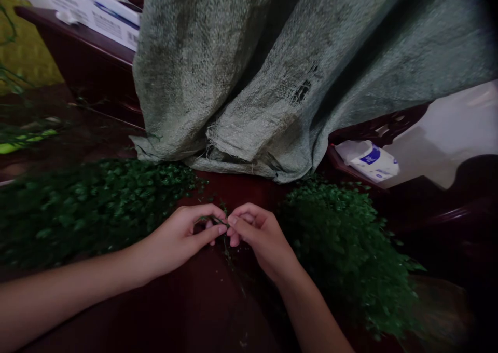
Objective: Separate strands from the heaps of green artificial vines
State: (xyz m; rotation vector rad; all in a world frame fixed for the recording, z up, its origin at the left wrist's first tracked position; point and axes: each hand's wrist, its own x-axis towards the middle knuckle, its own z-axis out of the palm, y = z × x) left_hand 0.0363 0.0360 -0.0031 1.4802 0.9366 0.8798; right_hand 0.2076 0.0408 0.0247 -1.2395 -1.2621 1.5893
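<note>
My left hand point(190, 233) and my right hand point(257, 233) meet over the dark red tabletop point(187, 306). Between the left thumb and fingers runs a thin green plant stem point(215, 219). The right thumb and forefinger pinch the same stem near its joint, fingertips almost touching the left ones. Small sprigs of it stick out above and hang below the fingers. To the left spreads a thick heap of small-leaved greenery point(78, 207), and a second leafy heap point(342, 239) lies beside my right hand. Part of the stem is hidden by the fingers.
A grey-green woven sack cloth point(241, 83) hangs down behind the hands to the tabletop. At the upper left a white printed box point(93, 10) rests on dark red furniture. A pack of tissues point(371, 161) lies at the right.
</note>
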